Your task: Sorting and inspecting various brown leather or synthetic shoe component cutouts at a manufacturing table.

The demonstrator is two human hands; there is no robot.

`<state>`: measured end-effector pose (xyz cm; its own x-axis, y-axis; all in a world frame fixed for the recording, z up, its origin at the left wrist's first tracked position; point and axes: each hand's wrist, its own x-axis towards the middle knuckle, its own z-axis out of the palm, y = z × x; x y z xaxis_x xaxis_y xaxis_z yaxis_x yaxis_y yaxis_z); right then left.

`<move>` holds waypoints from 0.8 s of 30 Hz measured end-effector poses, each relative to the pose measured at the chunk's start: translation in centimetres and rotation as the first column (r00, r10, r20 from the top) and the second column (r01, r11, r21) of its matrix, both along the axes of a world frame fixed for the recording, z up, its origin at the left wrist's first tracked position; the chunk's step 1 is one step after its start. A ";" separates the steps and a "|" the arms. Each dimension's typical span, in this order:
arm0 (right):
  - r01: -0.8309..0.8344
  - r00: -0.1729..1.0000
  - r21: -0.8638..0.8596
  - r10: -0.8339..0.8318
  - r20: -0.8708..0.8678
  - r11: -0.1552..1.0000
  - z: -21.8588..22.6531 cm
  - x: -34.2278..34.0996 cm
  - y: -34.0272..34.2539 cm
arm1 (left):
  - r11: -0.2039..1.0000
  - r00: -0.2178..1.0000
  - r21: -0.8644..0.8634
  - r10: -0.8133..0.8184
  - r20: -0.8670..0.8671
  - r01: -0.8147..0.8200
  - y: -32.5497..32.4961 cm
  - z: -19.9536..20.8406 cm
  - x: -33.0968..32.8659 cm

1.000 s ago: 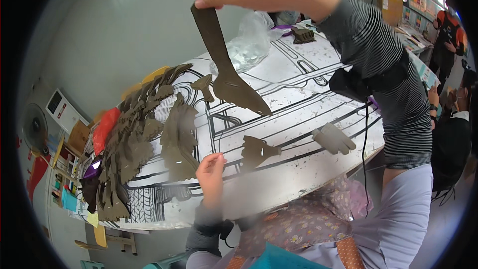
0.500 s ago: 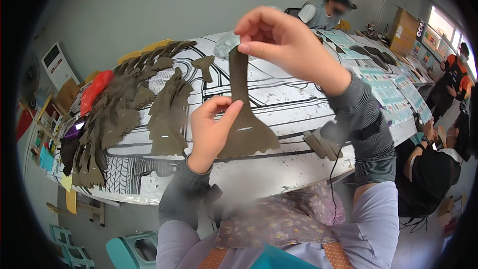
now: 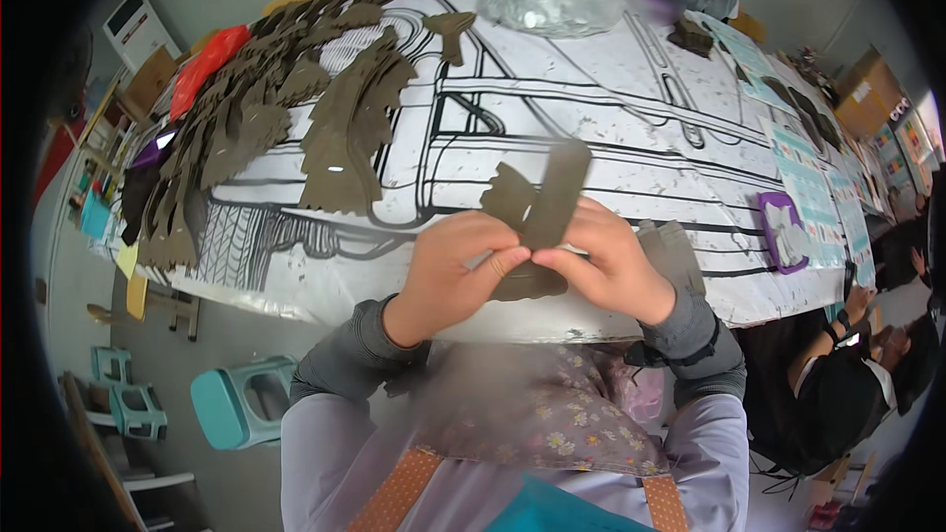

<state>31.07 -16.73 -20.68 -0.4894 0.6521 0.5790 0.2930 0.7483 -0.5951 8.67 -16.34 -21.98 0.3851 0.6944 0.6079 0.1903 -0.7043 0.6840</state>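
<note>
Cutout (image 3: 558, 195), between left grip (image 3: 455, 268) and right grip (image 3: 616, 261); rising above

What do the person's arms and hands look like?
Both the left hand and right hand are bare, without gloves. The arms wear pale lilac sleeves with dark grey forearm coverings. Something black shows near the right wrist.

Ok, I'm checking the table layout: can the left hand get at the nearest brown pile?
Probably yes: the pile lies close, ahead and leftward of the left hand, and nothing appears to stand between. Its grip is occupied, though, pinching a brown piece together with the right hand.
</note>
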 end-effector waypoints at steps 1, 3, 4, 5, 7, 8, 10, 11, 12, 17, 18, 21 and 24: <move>-0.014 0.998 0.019 0.012 0.060 1.000 0.2 0.2 -0.6 | 1.000 0.999 0.028 0.004 -0.033 -0.003 -0.5 0.0 -0.2; -0.018 0.991 0.046 0.012 0.130 0.999 -1.0 1.3 -1.7 | 0.997 0.996 0.071 -0.012 -0.083 0.018 -0.8 -0.1 -0.9; -0.011 0.978 0.088 -0.008 0.207 0.996 -1.3 1.6 -2.2 | 0.990 0.991 0.127 -0.041 -0.125 0.057 -0.9 -0.1 -1.3; 0.012 0.980 0.078 -0.028 0.197 0.997 -1.0 1.9 -2.9 | 0.985 0.995 0.172 -0.005 -0.101 0.022 -1.0 0.1 -2.1; 0.081 0.977 0.051 -0.089 0.193 0.995 -1.3 3.6 -3.9 | 0.953 0.983 0.277 0.151 -0.100 -0.118 0.4 0.7 -5.1; 0.133 0.972 0.036 -0.138 0.192 0.990 -1.3 4.5 -4.6 | 0.959 0.957 0.126 0.267 -0.110 -0.253 1.5 0.9 -7.2; 0.223 0.959 0.002 -0.219 0.180 0.975 -2.1 6.4 -4.8 | 0.816 0.784 0.113 0.577 -0.229 -0.568 5.2 1.9 -10.9; 0.211 0.968 -0.031 -0.204 0.143 0.977 -2.8 7.3 -4.8 | 0.837 0.827 -0.002 0.540 -0.159 -0.547 8.6 1.0 -13.7; 0.185 0.979 -0.063 -0.178 0.101 0.981 -2.9 8.2 -5.0 | 0.845 0.853 -0.117 0.513 -0.093 -0.521 12.3 -0.6 -17.0; 0.267 0.962 -0.163 -0.252 0.110 0.950 -2.4 10.4 -7.1 | 0.746 0.700 -0.183 0.470 -0.537 -0.641 24.3 -11.8 -30.5; 0.293 0.955 -0.161 -0.281 0.093 0.942 -2.5 10.8 -7.4 | 0.716 0.659 -0.170 0.486 -0.575 -0.677 25.1 -13.2 -31.0; 0.340 0.940 -0.196 -0.326 0.097 0.920 -3.6 12.2 -8.2 | 0.717 0.691 -0.202 0.493 -0.529 -0.667 25.7 -13.2 -27.8; 0.448 0.889 -0.152 -0.421 0.181 0.881 -5.4 14.5 -8.9 | 0.724 0.493 0.261 0.646 -0.583 -0.639 23.8 -10.5 -23.6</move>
<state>45.57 -25.67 -26.04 -0.1980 0.9058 0.3746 0.6524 0.4070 -0.6393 -14.92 7.43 -32.47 0.1051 0.8995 0.4242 0.9476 -0.2199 0.2315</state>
